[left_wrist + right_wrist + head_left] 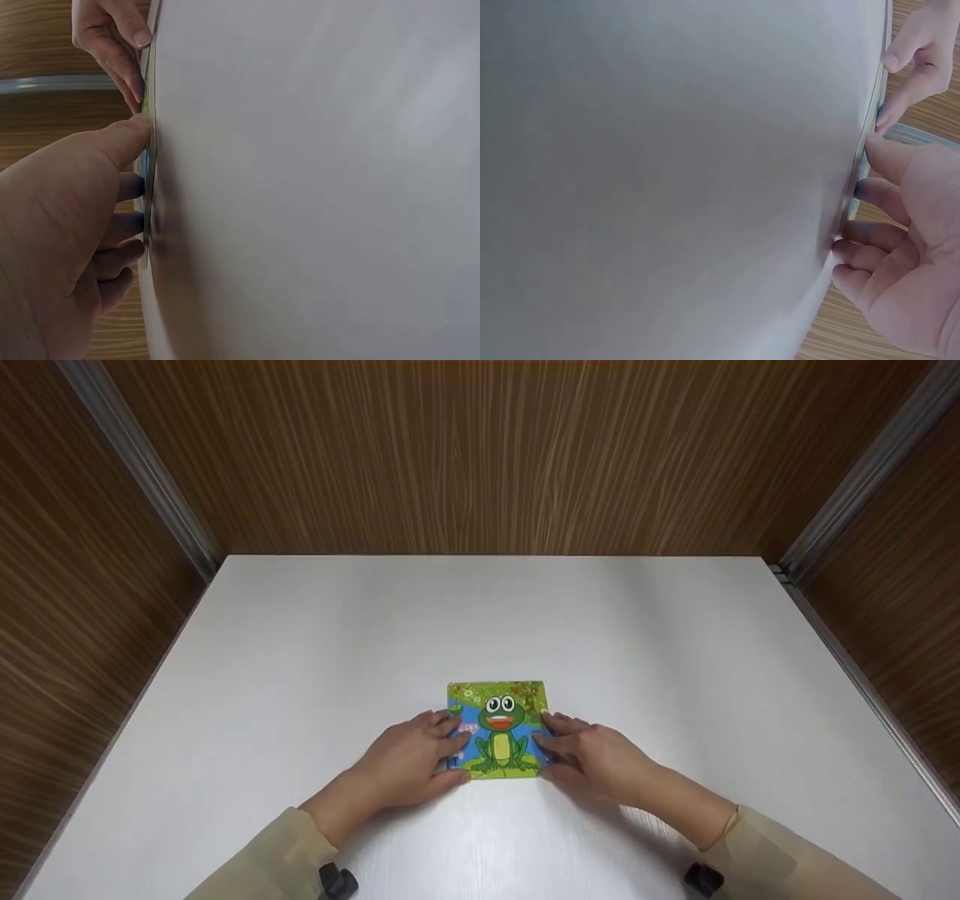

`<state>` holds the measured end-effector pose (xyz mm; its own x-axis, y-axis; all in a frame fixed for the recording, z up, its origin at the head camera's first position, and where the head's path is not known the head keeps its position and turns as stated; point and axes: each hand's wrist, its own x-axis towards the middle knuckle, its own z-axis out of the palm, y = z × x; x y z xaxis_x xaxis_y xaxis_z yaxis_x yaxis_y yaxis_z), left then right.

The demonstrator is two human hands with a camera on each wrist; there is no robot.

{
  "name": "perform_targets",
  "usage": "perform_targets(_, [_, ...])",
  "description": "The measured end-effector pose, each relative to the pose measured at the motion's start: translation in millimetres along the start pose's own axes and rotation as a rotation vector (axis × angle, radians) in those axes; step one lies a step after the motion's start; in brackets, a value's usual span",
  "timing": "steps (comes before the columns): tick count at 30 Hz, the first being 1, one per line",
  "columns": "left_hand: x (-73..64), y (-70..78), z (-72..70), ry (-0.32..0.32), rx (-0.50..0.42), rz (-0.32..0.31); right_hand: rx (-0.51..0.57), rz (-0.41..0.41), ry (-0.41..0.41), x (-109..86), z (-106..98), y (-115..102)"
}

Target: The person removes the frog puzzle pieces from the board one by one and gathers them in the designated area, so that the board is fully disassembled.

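A thin square board with a cartoon frog picture (501, 731) lies on the white table, its frog upright in the head view. At its left side, my left hand (409, 757) rests fingertips on the picture, with the thumb by the lower left corner. My right hand (600, 761) touches the opposite side in much the same way, its thumb near the lower right corner. In the left wrist view the board (150, 161) shows edge-on, under my left fingertips. Right fingertips meet the board's edge in the right wrist view. Fingers cover parts of both sides of the picture.
The white tabletop (480, 615) spreads around the board. Brown wood-grain panels (465, 457) stand behind and on both sides, with grey metal strips (142, 472) at the corners. Black devices (337, 881) sit at the cuffs of the beige sleeves.
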<state>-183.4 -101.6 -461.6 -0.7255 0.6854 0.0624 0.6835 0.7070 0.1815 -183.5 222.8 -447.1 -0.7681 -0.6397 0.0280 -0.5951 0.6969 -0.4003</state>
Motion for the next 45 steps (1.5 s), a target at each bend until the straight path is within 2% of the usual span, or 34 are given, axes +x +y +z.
perform_targets(6, [1.2,-0.4,-0.3,-0.02,0.001,-0.005,0.066,-0.053,0.06,17.8,-12.0,5.3])
perform_targets(10, [1.1,0.2,0.5,-0.038,0.007,-0.013,0.131,-0.05,0.089,37.4,-22.1,3.3])
perform_targets(16, [0.3,-1.2,4.0,-0.031,-0.003,-0.013,0.265,0.016,0.054,72.5,-25.9,2.3])
perform_targets(21, [0.4,-2.6,4.7,-0.02,-0.001,-0.004,0.303,0.092,0.022,100.0,-19.8,4.0])
perform_targets(26, [1.6,-3.3,2.6,-0.034,0.003,-0.002,0.337,0.133,-0.024,119.5,-13.3,3.1])
perform_targets(32, [2.2,-5.5,2.5,-0.022,0.004,0.004,0.412,0.111,-0.093,132.5,-5.1,6.3])
perform_targets(37, [1.2,-5.5,2.2,-0.023,-0.003,0.003,0.464,0.123,-0.135,137.7,0.2,13.0])
perform_targets(45, [-1.6,-4.9,1.5,-0.035,-0.007,-0.004,0.432,0.105,-0.187,138.7,2.8,11.9])
